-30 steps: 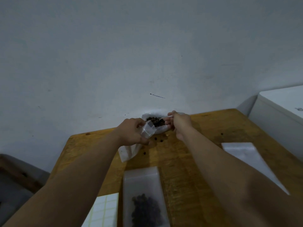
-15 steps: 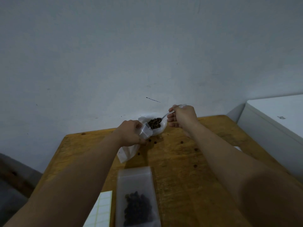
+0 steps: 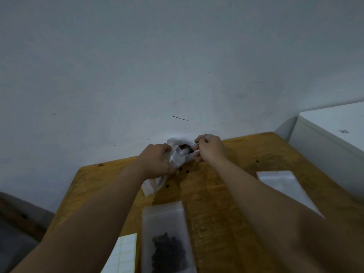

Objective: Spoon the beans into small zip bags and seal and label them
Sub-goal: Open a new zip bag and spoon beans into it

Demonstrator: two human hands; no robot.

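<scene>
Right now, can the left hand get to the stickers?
Probably yes. The stickers lie on the table right beside the left forearm, nothing on them. But the left hand grips a bag, so it would need to let go first.

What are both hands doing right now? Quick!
Left hand: closed, gripping the small zip bag.
Right hand: closed, pinching the spoon at the bag's mouth.

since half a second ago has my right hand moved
Yes, the right hand shifted left and slightly down against the wall streak, closing on the zip bag.
</scene>
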